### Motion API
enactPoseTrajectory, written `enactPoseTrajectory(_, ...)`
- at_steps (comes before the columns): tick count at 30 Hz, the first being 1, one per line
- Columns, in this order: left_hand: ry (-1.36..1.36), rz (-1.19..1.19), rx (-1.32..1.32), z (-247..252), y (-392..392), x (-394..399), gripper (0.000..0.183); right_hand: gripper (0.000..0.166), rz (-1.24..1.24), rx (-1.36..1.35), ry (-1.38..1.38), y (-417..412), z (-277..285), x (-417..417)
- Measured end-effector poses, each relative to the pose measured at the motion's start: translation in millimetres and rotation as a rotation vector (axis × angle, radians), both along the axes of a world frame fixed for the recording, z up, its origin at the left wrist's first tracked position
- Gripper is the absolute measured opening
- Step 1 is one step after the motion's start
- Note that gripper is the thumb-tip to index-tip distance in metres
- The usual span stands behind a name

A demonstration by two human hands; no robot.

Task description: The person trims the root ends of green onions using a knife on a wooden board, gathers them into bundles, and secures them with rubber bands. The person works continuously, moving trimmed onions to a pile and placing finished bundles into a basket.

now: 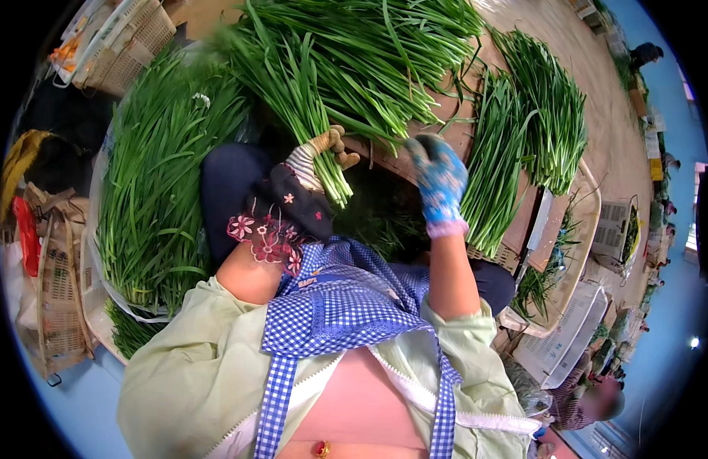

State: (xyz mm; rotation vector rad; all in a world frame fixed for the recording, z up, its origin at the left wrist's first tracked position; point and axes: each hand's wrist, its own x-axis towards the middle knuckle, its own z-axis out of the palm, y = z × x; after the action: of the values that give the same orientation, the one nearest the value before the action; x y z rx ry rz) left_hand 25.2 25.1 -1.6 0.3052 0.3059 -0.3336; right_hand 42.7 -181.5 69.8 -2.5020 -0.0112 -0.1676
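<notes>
My left hand (325,155), in a striped glove with tan fingertips, grips a bunch of long green leaves like Chinese chives (314,123) near its pale cut ends. My right hand (437,172), in a blue patterned glove, is beside the stem ends of a large loose heap of the same greens (382,63); its fingers are slightly blurred, and whether they touch a stem is unclear. Right of it lie two sorted bunches, one nearer (494,166) and one farther (552,115), on a brown board (451,112).
A plastic-lined basket of greens (164,189) stands at my left. A long metal blade (539,221) lies by the board's right side. Beyond are a cream tub's rim (592,229), a white crate (560,338) and a grey crate (612,229). Other people sit along the far right.
</notes>
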Motion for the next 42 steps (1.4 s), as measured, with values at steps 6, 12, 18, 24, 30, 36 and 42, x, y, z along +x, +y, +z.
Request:
enactPoseTrajectory(6, 0.087, -0.111, 0.026, 3.2, 5.4, -3.5, 0.034, 0.012, 0.029, -0.026, -0.332, 15.8, -24.2, 4.1)
enactPoseTrajectory(12, 0.159, -0.218, 0.233, 28.6, -15.8, -5.8, 0.013, 0.016, 0.264, -0.053, -0.266, 48.3, -6.1, -34.2)
enactPoseTrajectory(18, 0.344, -0.252, 0.422, 26.2, -7.9, -8.9, 0.015, 0.018, 0.260, 0.021, -0.008, 29.5, -41.7, -58.2)
enactPoseTrajectory(24, 0.322, -0.272, 0.424, 8.9, -6.6, -6.7, 0.018, 0.028, 0.219, 0.001, 0.356, -25.7, -35.6, -81.9)
enactPoseTrajectory(30, 0.443, -0.328, 0.349, 19.8, -4.9, -2.1, 0.018, 0.028, 0.142, 0.121, 0.218, 39.9, -21.8, -36.0)
enactPoseTrajectory(36, 0.351, -0.300, 0.252, 13.7, 3.5, -9.9, 0.023, 0.027, 0.066, 0.031, 0.076, 40.0, -27.8, -36.2)
enactPoseTrajectory(42, 0.464, -0.219, 0.416, 11.4, -9.6, -8.6, 0.026, 0.014, 0.123, -0.136, -0.014, 42.9, -50.9, -28.3)
